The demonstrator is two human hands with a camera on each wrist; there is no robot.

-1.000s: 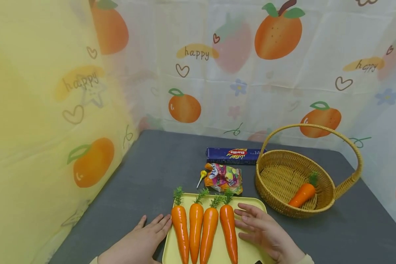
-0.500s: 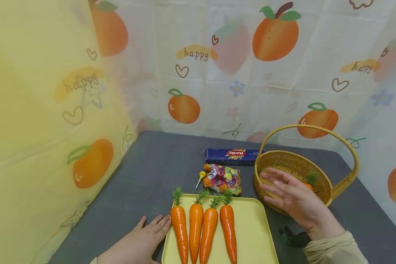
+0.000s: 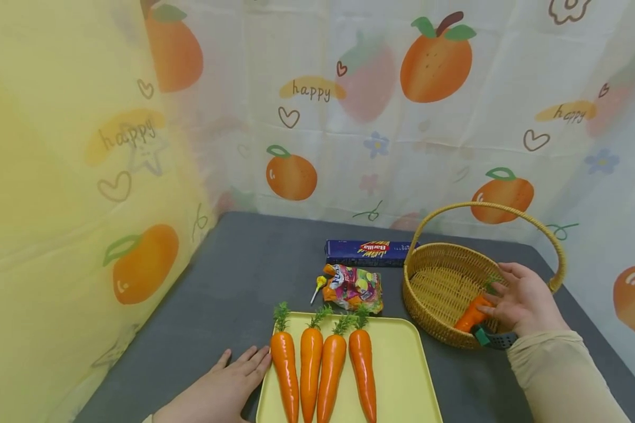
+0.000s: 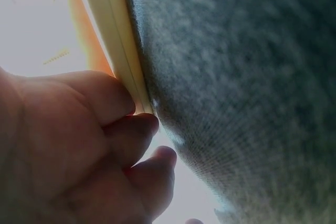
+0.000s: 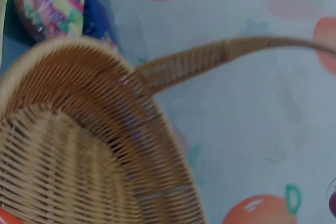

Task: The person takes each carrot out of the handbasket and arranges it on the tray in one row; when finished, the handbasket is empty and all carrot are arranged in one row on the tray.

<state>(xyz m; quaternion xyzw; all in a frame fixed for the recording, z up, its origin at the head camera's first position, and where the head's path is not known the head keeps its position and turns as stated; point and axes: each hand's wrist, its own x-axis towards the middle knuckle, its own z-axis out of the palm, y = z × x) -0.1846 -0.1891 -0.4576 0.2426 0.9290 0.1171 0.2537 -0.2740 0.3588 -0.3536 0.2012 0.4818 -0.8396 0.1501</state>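
Observation:
Several orange carrots (image 3: 310,367) with green tops lie side by side on a yellow tray (image 3: 402,370). My left hand (image 3: 224,382) rests flat at the tray's left side, its fingertips against the edge; the tray's edge (image 4: 113,30) also shows in the left wrist view. Inside the wicker basket (image 3: 436,282), on the right, lies one shorter carrot (image 3: 468,318). My right hand (image 3: 526,302) is over the basket's right side, its loosely bent fingers right at this carrot and partly covering it. In the right wrist view only a corner of that carrot (image 5: 8,216) shows.
A yellow lollipop (image 3: 318,286) and a colourful candy bag (image 3: 351,289) lie behind the tray. Farther back is a blue Barilla spaghetti box (image 3: 370,251). The basket's tall arched handle (image 3: 487,205) rises beside my right hand. Printed curtains enclose the grey table (image 3: 264,258).
My right hand has left the tray's right side and moved right into the basket, over the carrot there. My left hand stays at the tray's edge.

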